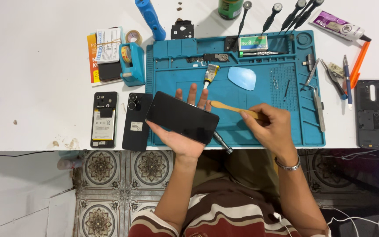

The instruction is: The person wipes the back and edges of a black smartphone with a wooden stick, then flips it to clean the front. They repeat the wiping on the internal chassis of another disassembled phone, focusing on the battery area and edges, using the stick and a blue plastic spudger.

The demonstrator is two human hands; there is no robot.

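Note:
My left hand [181, 141] lies palm up over the near edge of the blue work mat [242, 127] and holds a black phone [182, 116], dark screen up, tilted. My right hand [272, 128] pinches a thin wooden stick [233, 108] whose rounded tip points at the phone's upper right corner, close to my left fingertips. A metal-tipped tool [223, 143] sticks out from under the phone.
An opened phone [103, 119] with its battery showing and a black back cover [137, 121] lie left of the mat. A glue tube [211, 73], blue pick [242, 77], tweezers [318, 107], screwdrivers [270, 16] and a phone frame [376, 114] surround the mat.

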